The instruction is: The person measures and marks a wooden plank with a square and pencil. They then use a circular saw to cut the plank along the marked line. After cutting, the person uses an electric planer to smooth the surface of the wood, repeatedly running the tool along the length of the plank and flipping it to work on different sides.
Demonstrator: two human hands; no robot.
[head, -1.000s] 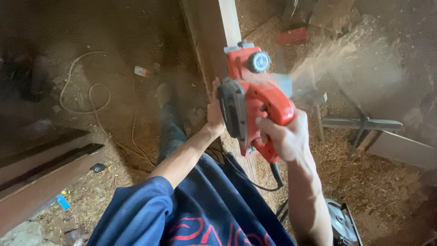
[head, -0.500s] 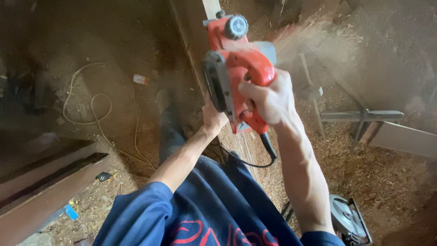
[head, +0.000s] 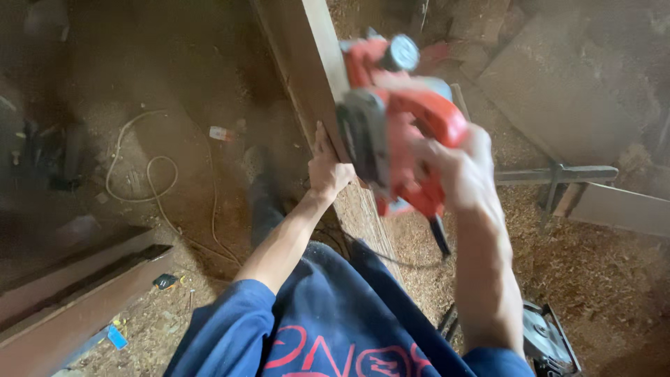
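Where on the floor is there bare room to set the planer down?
The widest bare patch is the dirt floor left of the board, above the looped cord. Right of the board is crowded: shavings, a metal stand, a saw. The right hand grips the red planer; the left hand braces the board.

Pale cord coiled on sawdust floor

I'm in a rough woodworking shop — sawdust and shavings cover the dirt floor, a pale cable snakes through it. Timber beams lie beside me, a long plank stands before me, and a circular saw sits down in the shavings — red electric planer in hand.
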